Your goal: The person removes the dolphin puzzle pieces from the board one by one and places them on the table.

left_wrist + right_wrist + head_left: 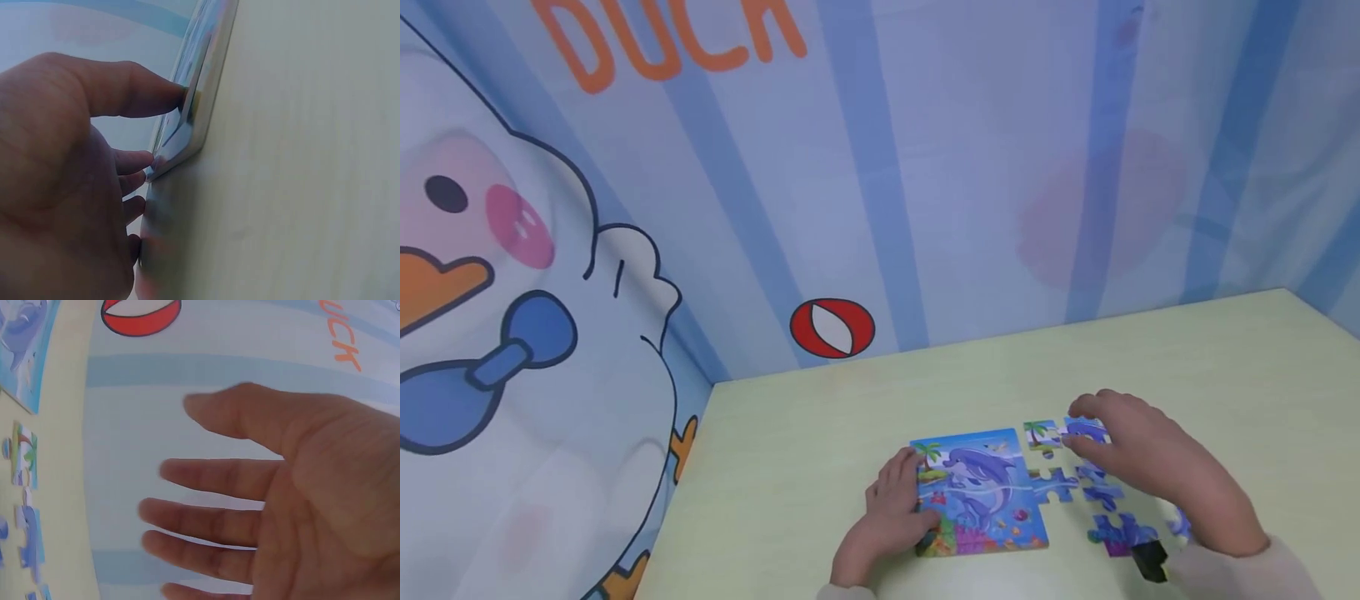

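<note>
A square puzzle board [981, 492] with a dolphin picture lies flat on the table. My left hand [891, 504] rests at its left side, the fingers along the edge and the thumb over the lower left corner. In the left wrist view, the straight thumb [134, 90] touches the board's top near a corner. To the right of the board lie several loose jigsaw pieces, among them a palm tree piece [1040, 433] and a dolphin piece [1086, 429]. Above these hovers my right hand [1138, 442], fingers spread and nothing held, as the right wrist view shows.
The pale table [790, 467] meets a blue striped backdrop [955, 167] at its far edge. A printed duck [610, 367] covers the left wall. By the right sleeve sits a small black object [1150, 560], beside a blue and purple piece [1116, 533].
</note>
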{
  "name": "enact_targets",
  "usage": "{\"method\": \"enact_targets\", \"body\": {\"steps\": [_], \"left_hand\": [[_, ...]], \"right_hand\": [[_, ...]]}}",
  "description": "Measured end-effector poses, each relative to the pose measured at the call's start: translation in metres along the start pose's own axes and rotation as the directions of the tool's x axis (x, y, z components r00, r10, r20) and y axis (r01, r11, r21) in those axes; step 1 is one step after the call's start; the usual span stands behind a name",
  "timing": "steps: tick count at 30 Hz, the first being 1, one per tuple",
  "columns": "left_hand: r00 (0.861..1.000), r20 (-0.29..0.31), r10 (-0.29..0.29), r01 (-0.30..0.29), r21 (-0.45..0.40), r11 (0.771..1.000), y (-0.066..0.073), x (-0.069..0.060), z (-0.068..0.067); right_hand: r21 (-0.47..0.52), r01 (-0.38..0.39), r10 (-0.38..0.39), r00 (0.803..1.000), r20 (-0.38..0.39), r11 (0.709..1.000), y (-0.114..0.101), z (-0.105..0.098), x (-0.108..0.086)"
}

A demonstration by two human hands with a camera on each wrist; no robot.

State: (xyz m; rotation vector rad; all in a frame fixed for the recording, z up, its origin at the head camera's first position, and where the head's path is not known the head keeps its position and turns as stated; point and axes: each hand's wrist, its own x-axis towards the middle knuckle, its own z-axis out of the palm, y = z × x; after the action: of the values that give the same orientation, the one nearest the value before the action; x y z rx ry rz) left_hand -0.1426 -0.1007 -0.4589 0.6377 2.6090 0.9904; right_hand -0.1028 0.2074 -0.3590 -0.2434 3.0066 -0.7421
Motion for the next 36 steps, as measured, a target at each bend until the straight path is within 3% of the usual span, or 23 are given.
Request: {"method": "enact_targets", "body": {"steps": [6, 15, 26, 36], "left_hand": [[1.0, 0.0, -0.004, 0.004, -0.004, 1.0, 0.002, -0.001, -0.002], [1.0, 0.006, -0.012, 0.012, -0.004, 1.0, 0.001, 0.001, -0.002], [0.993, 0.1, -0.063, 0.064, -0.007, 0.998, 0.002, 0.0, -0.013], [0.99, 0.139, -0.028, 0.026, 0.013, 1.0, -0.002, -0.001, -0.017]], "right_hand": [[0.04, 0.101, -0.095, 0.987, -0.131, 0.994, -0.02, 0.017, 0.005], [0.047, 0.219, -0.199, 0.941, -0.273, 0.975, -0.043, 0.033, 0.011], [-0.028, 0.327, -0.326, 0.929, -0.176, 0.945, -0.069, 0.071, 0.018], [-0.009, 0.339, -0.339, 0.939, -0.053, 0.941, -0.078, 0.104, 0.024]]}}
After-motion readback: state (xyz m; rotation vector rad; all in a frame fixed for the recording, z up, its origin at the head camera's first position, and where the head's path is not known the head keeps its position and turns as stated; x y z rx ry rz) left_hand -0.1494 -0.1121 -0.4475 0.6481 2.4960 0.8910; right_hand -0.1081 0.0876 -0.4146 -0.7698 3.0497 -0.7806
